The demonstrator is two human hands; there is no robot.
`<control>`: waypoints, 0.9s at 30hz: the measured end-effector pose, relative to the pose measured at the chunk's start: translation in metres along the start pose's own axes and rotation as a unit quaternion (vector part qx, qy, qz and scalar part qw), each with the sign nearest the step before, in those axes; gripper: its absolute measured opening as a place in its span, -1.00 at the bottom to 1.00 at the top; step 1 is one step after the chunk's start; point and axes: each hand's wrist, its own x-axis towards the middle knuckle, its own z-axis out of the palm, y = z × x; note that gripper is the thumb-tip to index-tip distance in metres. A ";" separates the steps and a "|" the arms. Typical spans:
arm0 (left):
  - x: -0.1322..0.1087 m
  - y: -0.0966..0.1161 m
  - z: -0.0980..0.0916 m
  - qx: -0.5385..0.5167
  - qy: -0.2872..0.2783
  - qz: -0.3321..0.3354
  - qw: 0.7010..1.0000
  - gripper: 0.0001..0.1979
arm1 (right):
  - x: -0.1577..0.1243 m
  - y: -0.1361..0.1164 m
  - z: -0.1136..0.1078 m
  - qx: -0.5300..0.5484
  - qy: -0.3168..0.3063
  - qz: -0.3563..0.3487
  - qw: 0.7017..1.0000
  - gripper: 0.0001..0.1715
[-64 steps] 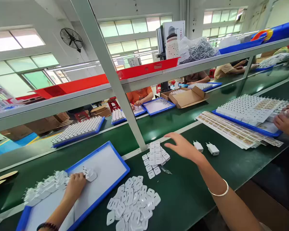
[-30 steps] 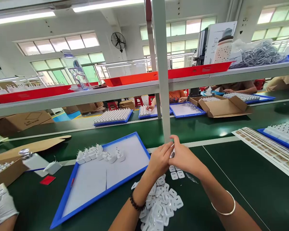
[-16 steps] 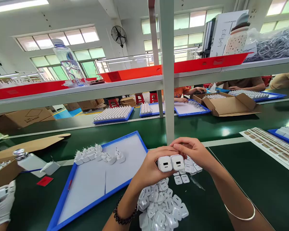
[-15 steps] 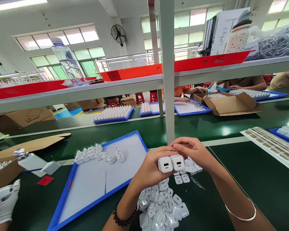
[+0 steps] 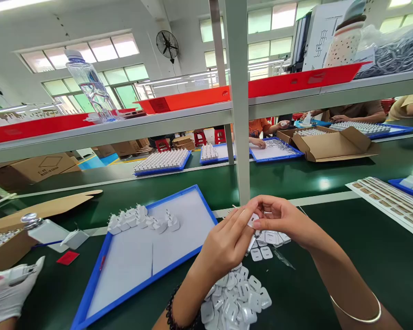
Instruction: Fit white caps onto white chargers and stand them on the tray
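Note:
My left hand [image 5: 223, 240] is closed around white plug chargers, turned so its back faces me and hides most of them. A white edge [image 5: 250, 244] shows below its fingers. My right hand [image 5: 278, 217] meets its fingertips, thumb and fingers pinching a small white plastic piece [image 5: 252, 220]; whether that piece is part of a charger I cannot tell. Under my hands lies a heap of white square covers [image 5: 232, 298], some with a port slot. Flat printed white squares [image 5: 261, 253] lie just beyond the heap.
To the left, a blue-rimmed tray [image 5: 124, 270] carries several white plugs [image 5: 132, 217]. A co-worker's gloved hand [image 5: 12, 293] holds a white piece at far left, near a dispenser bottle [image 5: 50, 233]. A shelf post [image 5: 239, 137] rises ahead. Label strips [image 5: 388, 206] lie right.
My left hand has rotated, so the two charger ends with ports no longer face me. My right fingers now pinch a white piece. The co-worker's gloved hand has moved rightward.

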 end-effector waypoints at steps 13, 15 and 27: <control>-0.007 -0.003 0.000 -0.114 0.007 -0.082 0.990 -0.62 | -0.007 -0.006 0.010 0.113 0.029 -0.040 0.992 -0.64; -0.007 -0.004 -0.001 -0.181 0.014 -0.129 0.975 -0.59 | -0.010 -0.007 0.012 0.122 0.056 -0.062 0.989 -0.70; 0.000 -0.002 -0.017 -0.259 0.104 -0.271 0.921 -0.65 | -0.020 -0.011 0.020 0.052 0.066 -0.023 0.996 -0.59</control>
